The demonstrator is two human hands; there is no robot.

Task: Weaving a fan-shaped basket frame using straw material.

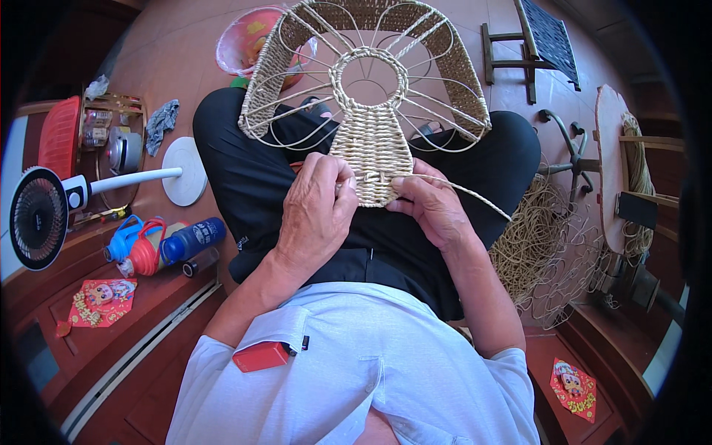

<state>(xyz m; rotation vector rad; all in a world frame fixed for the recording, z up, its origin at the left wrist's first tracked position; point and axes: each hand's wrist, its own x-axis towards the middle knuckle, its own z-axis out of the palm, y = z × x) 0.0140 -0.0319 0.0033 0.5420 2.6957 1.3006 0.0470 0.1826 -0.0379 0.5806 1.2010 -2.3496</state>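
A tan woven piece (370,141) rests over my lap, with a narrow, densely woven panel below a small round opening and an arched woven rim (455,74) around wire loops and spokes at the top. My left hand (317,211) grips the panel's lower left edge with curled fingers. My right hand (434,206) grips the lower right edge, thumb on the weave. A loose cord (475,193) runs from the panel past my right hand toward the right, over my thigh.
A pink bucket (236,44) and folding stool (538,52) stand beyond. At left are a fan (38,217), white disc (182,185), bottles (193,239) and red tray (58,133). At right lie tangled cord (530,252), a chair base (575,167) and a wooden board (610,148).
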